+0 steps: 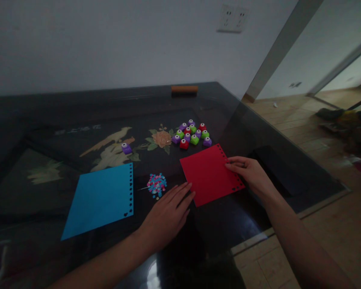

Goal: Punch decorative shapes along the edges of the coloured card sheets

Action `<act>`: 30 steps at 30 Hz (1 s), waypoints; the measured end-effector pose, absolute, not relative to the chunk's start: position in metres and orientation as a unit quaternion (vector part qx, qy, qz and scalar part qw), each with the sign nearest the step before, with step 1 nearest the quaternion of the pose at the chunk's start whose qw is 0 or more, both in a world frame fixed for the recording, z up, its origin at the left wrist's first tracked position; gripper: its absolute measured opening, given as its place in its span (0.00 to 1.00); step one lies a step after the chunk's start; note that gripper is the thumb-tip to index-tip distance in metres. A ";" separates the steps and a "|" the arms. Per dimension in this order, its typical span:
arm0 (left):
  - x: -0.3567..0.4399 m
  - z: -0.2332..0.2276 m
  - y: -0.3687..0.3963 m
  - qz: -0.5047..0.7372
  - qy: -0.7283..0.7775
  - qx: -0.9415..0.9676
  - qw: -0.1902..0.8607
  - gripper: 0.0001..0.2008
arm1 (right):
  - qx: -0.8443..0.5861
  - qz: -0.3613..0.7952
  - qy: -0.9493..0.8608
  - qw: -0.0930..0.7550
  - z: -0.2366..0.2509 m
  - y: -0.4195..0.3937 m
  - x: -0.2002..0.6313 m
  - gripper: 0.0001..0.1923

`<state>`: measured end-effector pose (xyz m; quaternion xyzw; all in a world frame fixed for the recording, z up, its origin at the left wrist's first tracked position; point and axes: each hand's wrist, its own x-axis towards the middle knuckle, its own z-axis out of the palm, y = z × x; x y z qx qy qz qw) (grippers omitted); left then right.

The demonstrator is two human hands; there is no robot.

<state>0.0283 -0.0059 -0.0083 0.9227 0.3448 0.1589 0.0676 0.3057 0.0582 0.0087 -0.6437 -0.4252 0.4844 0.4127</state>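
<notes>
The red paper sheet (pixel 209 173) lies tilted on the dark glass table (pixel 78 120), its punched edge running from twelve toward five o'clock. The right hand (pixel 252 176) rests loosely open on that edge at three o'clock of the sheet, fingertips touching. The left hand (pixel 168 212) lies flat, fingers spread narrow, touching the sheet's seven o'clock corner, beside the confetti pile (pixel 157 185).

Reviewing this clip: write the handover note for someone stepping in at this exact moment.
Left hand: flat on the table, fingertips at the red sheet near edge, holding nothing.
Right hand: fingers on the red sheet's punched right edge.
Blue sheet: lies left, one edge punched.
Confetti pile: between the sheets.
Punches: clustered behind; one purple punch apart.
Done: one edge per sheet punched. Left: other edges unpunched.
</notes>
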 end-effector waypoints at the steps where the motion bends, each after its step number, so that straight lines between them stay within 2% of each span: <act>1: 0.028 -0.009 -0.006 0.159 0.344 0.923 0.067 0.21 | -0.643 0.483 -0.429 0.411 0.009 0.058 0.305 0.19; 6: 0.028 -0.009 -0.006 0.159 0.345 0.922 0.073 0.21 | -0.640 0.458 -0.467 0.403 0.011 0.057 0.309 0.19; 12: 0.028 -0.008 -0.006 0.156 0.341 0.924 0.072 0.22 | -0.667 0.333 -0.527 0.409 0.006 0.060 0.320 0.17; 17: 0.028 -0.008 -0.006 0.151 0.340 0.926 0.065 0.22 | -0.663 0.287 -0.578 0.380 0.002 0.062 0.319 0.15; 30: 0.028 -0.007 -0.005 0.143 0.344 0.926 0.064 0.21 | -0.650 0.283 -0.607 0.359 0.002 0.061 0.316 0.13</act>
